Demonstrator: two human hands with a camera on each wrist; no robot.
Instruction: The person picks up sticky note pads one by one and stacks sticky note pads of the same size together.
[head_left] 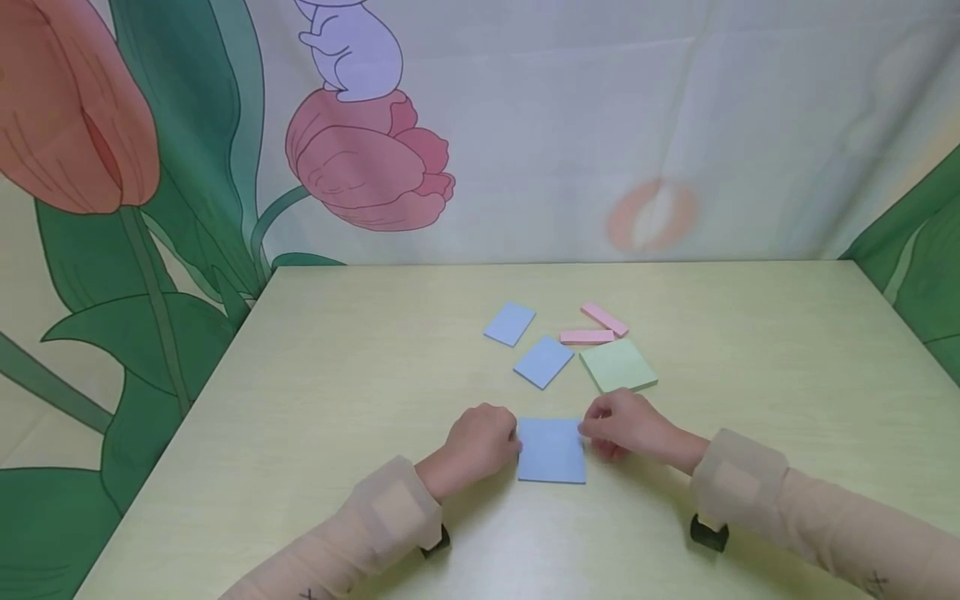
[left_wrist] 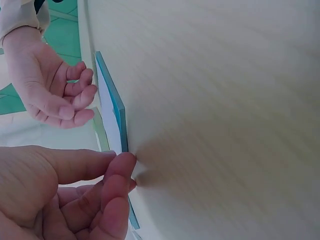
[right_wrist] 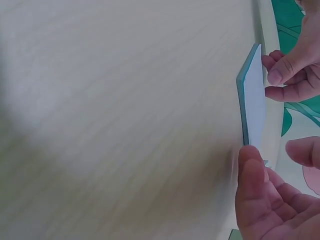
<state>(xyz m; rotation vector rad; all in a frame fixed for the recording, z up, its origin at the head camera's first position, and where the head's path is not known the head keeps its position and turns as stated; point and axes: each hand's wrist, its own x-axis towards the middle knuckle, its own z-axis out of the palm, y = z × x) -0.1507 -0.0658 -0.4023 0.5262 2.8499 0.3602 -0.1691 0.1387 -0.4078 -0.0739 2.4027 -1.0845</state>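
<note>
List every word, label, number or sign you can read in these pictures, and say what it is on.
None. The blue pad between the left hand and right hand is blank, as are the other pads on the table. Small dark marks on the sleeves are too small to read.

Both forearms rest on the table (head_left: 315, 392); left hand (head_left: 480, 442) and right hand (head_left: 626, 427), fingers curled, face each other.
</note>
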